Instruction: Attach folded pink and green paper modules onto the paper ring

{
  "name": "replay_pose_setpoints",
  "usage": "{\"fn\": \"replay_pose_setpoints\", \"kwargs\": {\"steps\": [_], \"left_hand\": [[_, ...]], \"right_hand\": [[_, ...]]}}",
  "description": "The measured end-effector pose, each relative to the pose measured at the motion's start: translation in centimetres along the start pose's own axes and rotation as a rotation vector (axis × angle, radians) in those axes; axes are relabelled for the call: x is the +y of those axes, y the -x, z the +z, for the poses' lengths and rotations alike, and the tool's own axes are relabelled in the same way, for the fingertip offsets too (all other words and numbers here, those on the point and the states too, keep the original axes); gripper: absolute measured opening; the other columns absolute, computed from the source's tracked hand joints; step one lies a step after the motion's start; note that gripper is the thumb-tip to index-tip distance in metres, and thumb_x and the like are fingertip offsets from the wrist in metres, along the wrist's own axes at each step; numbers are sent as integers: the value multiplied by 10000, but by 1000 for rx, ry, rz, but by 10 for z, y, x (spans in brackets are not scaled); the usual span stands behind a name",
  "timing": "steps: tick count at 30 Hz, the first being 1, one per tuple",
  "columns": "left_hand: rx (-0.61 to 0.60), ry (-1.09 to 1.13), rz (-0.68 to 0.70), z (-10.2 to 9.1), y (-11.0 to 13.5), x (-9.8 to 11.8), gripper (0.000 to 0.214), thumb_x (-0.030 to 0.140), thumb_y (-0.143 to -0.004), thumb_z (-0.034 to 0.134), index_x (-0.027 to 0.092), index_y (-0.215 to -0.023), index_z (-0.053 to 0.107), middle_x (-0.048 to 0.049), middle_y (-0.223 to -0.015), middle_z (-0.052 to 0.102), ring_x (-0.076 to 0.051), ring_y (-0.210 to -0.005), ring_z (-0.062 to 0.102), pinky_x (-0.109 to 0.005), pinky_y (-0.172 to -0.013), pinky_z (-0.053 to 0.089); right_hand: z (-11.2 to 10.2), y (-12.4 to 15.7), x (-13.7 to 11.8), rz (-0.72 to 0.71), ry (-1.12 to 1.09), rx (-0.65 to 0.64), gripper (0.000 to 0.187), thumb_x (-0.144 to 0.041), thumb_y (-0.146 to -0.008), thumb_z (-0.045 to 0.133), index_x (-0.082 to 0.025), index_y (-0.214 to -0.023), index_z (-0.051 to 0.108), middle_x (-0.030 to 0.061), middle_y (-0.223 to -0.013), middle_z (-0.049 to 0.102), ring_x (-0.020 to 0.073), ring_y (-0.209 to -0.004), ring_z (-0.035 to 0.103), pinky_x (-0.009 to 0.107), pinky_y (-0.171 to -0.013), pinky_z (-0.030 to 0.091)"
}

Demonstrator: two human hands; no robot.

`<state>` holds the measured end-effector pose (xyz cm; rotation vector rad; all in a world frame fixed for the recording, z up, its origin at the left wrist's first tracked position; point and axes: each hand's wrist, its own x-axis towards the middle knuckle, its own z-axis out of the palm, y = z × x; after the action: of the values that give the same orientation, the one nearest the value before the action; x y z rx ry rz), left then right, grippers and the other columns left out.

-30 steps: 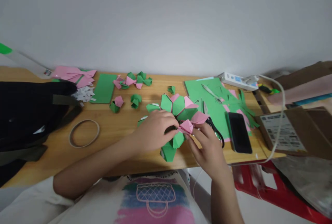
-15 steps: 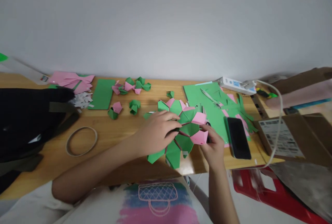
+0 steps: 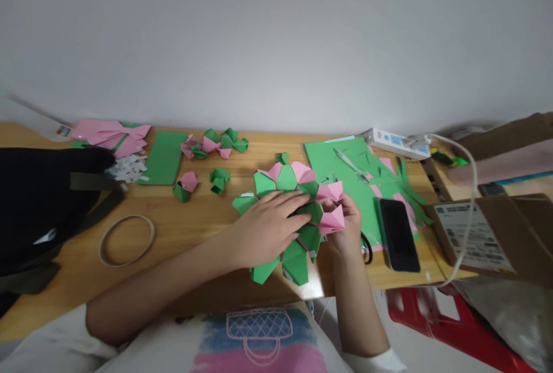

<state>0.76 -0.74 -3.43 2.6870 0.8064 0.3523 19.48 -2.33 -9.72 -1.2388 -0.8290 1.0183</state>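
A wheel-shaped folded-paper model [image 3: 296,261] of green and pink pointed pieces is between my hands, over the front of the wooden table. My left hand [image 3: 270,229] lies across its middle, fingers curved over the green panels and gripping it; the thumb is partly hidden. At the model's right edge, my right hand [image 3: 348,232] pinches it beside two pink points [image 3: 332,220]. The right fingertips are partly covered by the paper. Just behind the model stands a small green folded piece [image 3: 282,158].
Several small folded pieces [image 3: 219,180] lie back left, near a green paper stack [image 3: 162,159] and white paper scraps [image 3: 129,168]. A tape roll [image 3: 152,238] sits front left. Rightward are green sheets [image 3: 319,151], a pen [image 3: 351,166], a phone [image 3: 398,235], a power strip [image 3: 397,141] and a cardboard box [image 3: 510,240].
My left fingers have flattened and slid over the model's centre. My right hand has shifted slightly up and turned, its fingers now behind the pink points. The model has turned a little.
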Motion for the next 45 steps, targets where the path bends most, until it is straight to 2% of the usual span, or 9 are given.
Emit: {"fn": "replay_pose_setpoints", "kwargs": {"steps": [5, 10, 13, 15, 18, 21, 28, 38, 45], "left_hand": [[48, 26, 39, -1, 1, -2, 216, 201, -940, 552, 166, -1122, 662, -117, -1357, 571, -251, -1309, 490, -404, -1083, 404], [122, -3, 35, -6, 7, -8, 195, 196, -955, 511, 164, -982, 701, -93, -1151, 680, -246, -1139, 586, -411, -988, 465], [250, -40, -58, -22, 3, -19, 267, 170, -966, 426, 147, -958, 692, -97, -1052, 704, -239, -1012, 623, -408, -925, 483], [319, -16, -174, -34, -8, -31, 275, 151, -927, 445, 119, -1111, 647, -123, -1146, 678, -266, -1087, 600, -418, -939, 472], [176, 171, -162, -45, -31, -51, 476, 124, -836, 539, 159, -1311, 530, -105, -1313, 602, -238, -1173, 569, -359, -979, 451], [-2, 460, -125, -44, -50, -69, 608, 36, -767, 533, 178, -1356, 492, -94, -1274, 630, -178, -1068, 619, -273, -879, 466], [-99, 615, -90, -33, -62, -85, 192, 52, -720, 603, 146, -849, 709, -19, -841, 704, -129, -775, 613, -223, -685, 436], [-451, 835, -2, -44, -84, -109, 135, 145, -695, 606, 166, -724, 736, -81, -908, 740, -193, -849, 683, -302, -731, 540], [-712, 751, 41, -51, -104, -108, 167, 137, -598, 584, 204, -658, 725, -44, -799, 739, -187, -756, 663, -296, -673, 528]], "right_hand": [[-6, -15, -11, -54, 80, -168, 267, -436, -660, 810, -222, -667, 651, -15, -681, 671, 119, -585, 558, 264, -589, 479], [-12, -29, -31, -118, 189, -443, 160, -368, -703, 809, -236, -702, 719, 9, -779, 691, 147, -694, 585, 313, -722, 498], [-14, -39, -41, -142, 251, -620, 133, -366, -743, 783, -238, -763, 751, 31, -820, 685, 174, -783, 603, 327, -764, 490], [-13, -44, -46, -148, 289, -727, 132, -367, -776, 756, -236, -793, 756, 42, -839, 678, 184, -817, 605, 330, -774, 485], [-10, -50, -52, -165, 331, -846, 135, -364, -819, 718, -235, -796, 749, 47, -873, 668, 183, -853, 603, 328, -811, 479], [-7, -52, -55, -199, 364, -914, 168, -375, -847, 689, -227, -783, 736, 51, -893, 658, 185, -892, 599, 327, -858, 472], [-4, -56, -59, -264, 418, -995, 246, -411, -884, 639, -191, -816, 727, 55, -881, 614, 170, -877, 588, 318, -840, 468], [-2, -67, -63, -248, 395, -1087, 170, -350, -798, 730, -184, -766, 750, 43, -858, 638, 160, -846, 613, 301, -783, 507], [-7, -70, -58, -178, 344, -1098, 303, -441, -819, 691, -145, -773, 738, 50, -836, 638, 143, -777, 617, 277, -707, 524]]}}
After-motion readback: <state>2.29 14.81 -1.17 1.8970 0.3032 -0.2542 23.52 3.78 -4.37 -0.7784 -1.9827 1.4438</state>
